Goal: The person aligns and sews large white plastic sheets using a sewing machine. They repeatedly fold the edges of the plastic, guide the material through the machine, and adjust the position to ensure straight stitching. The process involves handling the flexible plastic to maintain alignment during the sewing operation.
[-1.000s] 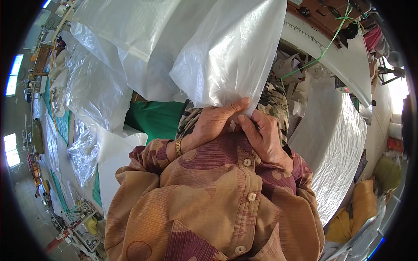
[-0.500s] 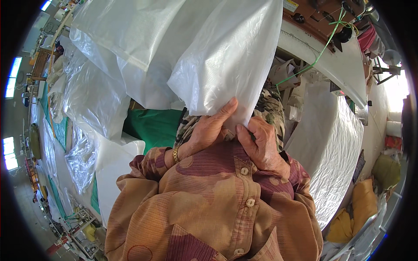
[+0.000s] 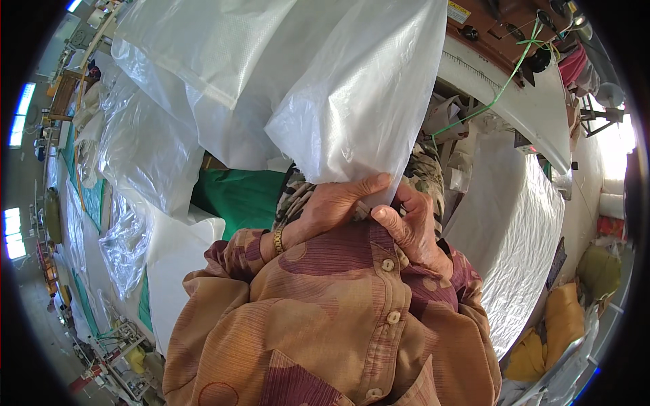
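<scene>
A white translucent woven plastic sheet (image 3: 365, 95) hangs down in front of me, its lower corner reaching my lap. My left hand (image 3: 335, 206), with a gold wristwatch at its wrist, is closed on the lower edge, thumb on top and fingers hidden behind. My right hand (image 3: 414, 227) is beside that corner; its thumb stands apart from its bent fingers, whose tips are near the sheet's right edge. Whether those fingertips touch the plastic is hard to make out.
On the right, a machine with a brown body (image 3: 497, 30) stands on a white tabletop (image 3: 501, 88), a green cord (image 3: 491, 101) hanging from it. More white sheeting (image 3: 508, 223) lies below. Clear plastic (image 3: 145, 149) and green cloth (image 3: 237, 199) are at left. Yellow sacks (image 3: 565, 314) sit lower right.
My right thumb has come away from the sheet's corner, opening a gap to its fingers. My left hand has shifted slightly right and its thumb now lies flatter along the edge.
</scene>
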### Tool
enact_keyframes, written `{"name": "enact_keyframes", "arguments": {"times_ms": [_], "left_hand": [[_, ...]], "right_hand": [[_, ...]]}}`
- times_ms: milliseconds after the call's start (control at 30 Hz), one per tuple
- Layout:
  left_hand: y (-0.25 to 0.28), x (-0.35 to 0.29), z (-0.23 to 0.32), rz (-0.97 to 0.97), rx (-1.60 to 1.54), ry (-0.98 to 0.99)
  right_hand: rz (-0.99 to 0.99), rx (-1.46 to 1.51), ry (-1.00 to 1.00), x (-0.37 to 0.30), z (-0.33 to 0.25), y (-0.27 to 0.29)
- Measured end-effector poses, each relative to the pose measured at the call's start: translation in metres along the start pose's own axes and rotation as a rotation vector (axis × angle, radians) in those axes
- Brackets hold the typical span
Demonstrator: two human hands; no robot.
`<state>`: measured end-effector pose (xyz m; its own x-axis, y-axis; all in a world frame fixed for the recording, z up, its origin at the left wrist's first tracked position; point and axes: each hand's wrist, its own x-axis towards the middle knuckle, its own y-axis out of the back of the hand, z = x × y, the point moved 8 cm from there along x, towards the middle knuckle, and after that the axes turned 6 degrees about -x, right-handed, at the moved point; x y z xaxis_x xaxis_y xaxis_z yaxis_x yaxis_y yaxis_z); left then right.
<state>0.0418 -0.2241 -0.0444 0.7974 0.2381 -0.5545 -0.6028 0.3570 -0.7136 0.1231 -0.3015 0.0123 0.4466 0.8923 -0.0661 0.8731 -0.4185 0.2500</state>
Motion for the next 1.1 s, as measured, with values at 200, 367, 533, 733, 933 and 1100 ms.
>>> {"name": "enact_keyframes", "arguments": {"times_ms": [200,367,533,733,933,1100], "left_hand": [[-0.006,-0.001,0.006,-0.006,-0.047,-0.095],[-0.015,-0.001,0.011,-0.062,-0.097,-0.172],[0.000,0.006,0.003,-0.032,-0.098,-0.101],[-0.006,0.008,-0.003,-0.136,-0.115,-0.003],[-0.002,0.009,-0.002,-0.079,-0.048,-0.089],[-0.008,0.004,0.003,-0.078,-0.098,-0.118]], "right_hand": [[0.149,-0.320,0.051,0.002,0.000,0.010],[0.436,-0.181,0.314,-0.008,-0.024,0.023],[0.337,-0.318,0.286,-0.004,-0.020,0.017],[0.223,-0.014,0.060,-0.001,0.008,0.013],[0.189,0.430,-0.043,0.003,0.027,0.001],[0.152,0.590,-0.094,0.002,0.030,0.000]]}}
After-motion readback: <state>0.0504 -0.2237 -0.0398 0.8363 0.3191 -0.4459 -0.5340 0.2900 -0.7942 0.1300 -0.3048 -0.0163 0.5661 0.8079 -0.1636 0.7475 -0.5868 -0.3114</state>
